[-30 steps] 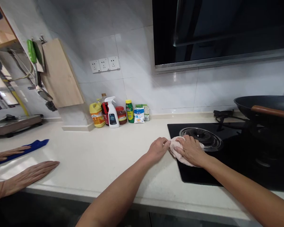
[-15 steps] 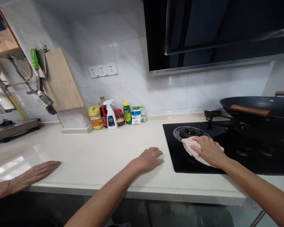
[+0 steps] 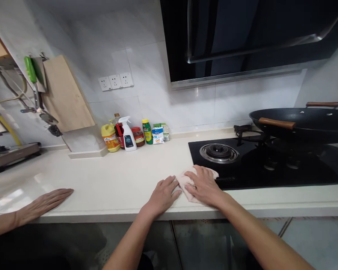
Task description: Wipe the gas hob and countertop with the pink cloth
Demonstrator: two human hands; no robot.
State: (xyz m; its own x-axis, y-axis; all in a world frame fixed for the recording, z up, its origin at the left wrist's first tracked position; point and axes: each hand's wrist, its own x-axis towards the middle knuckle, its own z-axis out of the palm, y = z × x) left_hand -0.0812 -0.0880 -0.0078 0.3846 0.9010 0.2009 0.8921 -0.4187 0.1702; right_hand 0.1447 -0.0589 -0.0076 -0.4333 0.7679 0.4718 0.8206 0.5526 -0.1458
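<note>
My right hand [image 3: 204,185] presses down on a pale pink cloth [image 3: 190,193], fingers bent over it. The cloth lies bunched across the front left corner of the black gas hob [image 3: 250,178] and the white countertop [image 3: 115,187]. Just left of the cloth, my left hand [image 3: 163,195] rests on the countertop, empty, with its fingers stretched out. Its fingertips are at the cloth's edge; whether they touch it I cannot tell. Behind my right hand is the left burner [image 3: 219,153], with no pot on it.
Another person's hand [image 3: 49,202] lies flat on the countertop at left. Along the wall stand a spray bottle [image 3: 129,135], a yellow jug [image 3: 110,138], a jar [image 3: 138,137] and packets [image 3: 158,135]. A wok [image 3: 301,123] sits on the hob under the range hood [image 3: 242,37].
My right hand has drawn the cloth left and toward me, from beside the left burner to the hob's front corner. My left hand now lies close beside it. The view has shifted somewhat.
</note>
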